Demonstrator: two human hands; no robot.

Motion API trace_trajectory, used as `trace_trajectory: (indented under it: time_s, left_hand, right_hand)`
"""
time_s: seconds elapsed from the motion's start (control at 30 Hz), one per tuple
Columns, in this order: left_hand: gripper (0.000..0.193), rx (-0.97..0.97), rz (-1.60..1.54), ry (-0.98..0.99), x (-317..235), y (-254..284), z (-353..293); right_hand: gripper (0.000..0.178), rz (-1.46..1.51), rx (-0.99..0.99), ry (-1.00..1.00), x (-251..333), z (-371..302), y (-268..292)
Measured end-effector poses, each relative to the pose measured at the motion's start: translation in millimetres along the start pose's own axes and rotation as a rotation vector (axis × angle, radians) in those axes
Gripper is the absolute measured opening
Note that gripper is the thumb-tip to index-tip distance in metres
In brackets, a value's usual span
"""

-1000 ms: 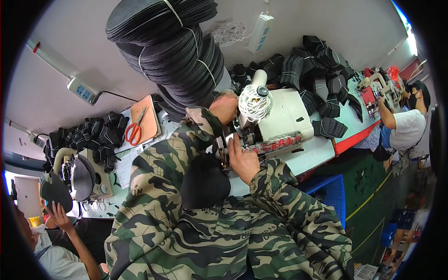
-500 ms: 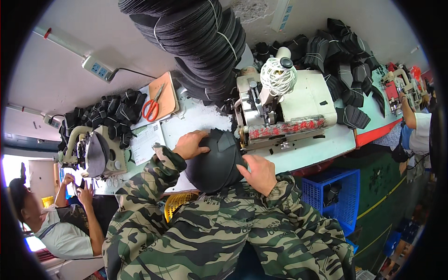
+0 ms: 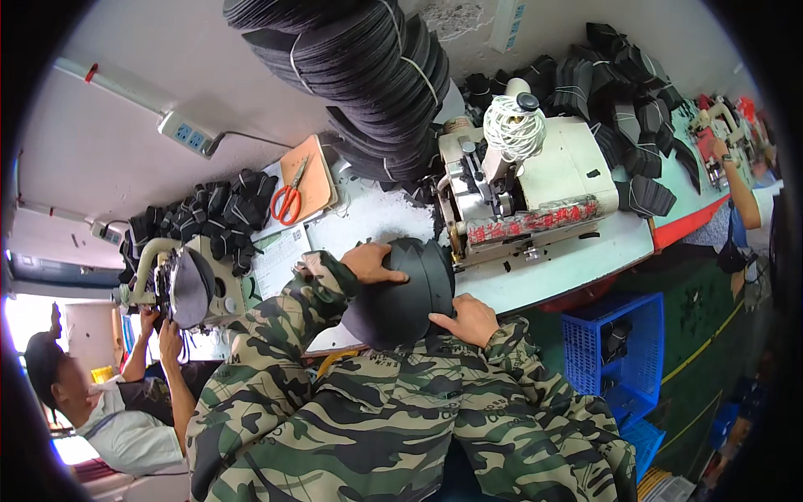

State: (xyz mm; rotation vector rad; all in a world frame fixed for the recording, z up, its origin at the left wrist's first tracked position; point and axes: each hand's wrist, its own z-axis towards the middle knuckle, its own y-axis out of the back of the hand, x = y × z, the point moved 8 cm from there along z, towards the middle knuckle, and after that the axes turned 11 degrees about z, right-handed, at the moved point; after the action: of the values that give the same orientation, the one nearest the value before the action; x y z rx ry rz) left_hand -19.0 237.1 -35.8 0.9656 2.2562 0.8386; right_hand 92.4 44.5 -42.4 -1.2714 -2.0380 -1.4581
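Note:
Thin black rounded sheet pieces (image 3: pixel 391 305) lie overlapped at the table's near edge, close against my body. My left hand (image 3: pixel 370 264) holds their upper left side, with its thumb lying on top. At their right edge, my right hand (image 3: pixel 468 320) pinches the sheets, thumb above and the other fingers partly hidden. Just beyond the sheets, on the right, stands a white sewing machine (image 3: pixel 577 167) with a coil of white cord (image 3: pixel 513 128) on it. The far right edge of the sheets is close to the machine's front end.
A tall tied stack of black sheets (image 3: pixel 360 75) rises behind. Orange-handled scissors (image 3: pixel 286 205) rest on a tan notebook (image 3: pixel 309 171). Bundles of black pieces (image 3: pixel 644 125) line the wall. A blue crate (image 3: pixel 619 335) is on the floor at right. Co-workers sit left and far right.
My right hand has moved down along the right edge of the sheets, and my left thumb lies farther over them. The sheets have shifted against each other. The whole view has drifted slightly.

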Motion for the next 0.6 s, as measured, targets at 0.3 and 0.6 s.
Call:
trace_trajectory:
  time_s: [0.3, 0.6]
  left_hand:
    - [0.09, -0.119, 0.151, 0.072, 0, 11, -17]
    - [0.087, -0.319, 0.04, -0.099, -11, 13, -20]
  right_hand:
    - [0.086, -0.05, -0.169, 0.019, 37, 7, 2]
    - [0.076, -0.117, -0.286, 0.146, 54, 11, 2]
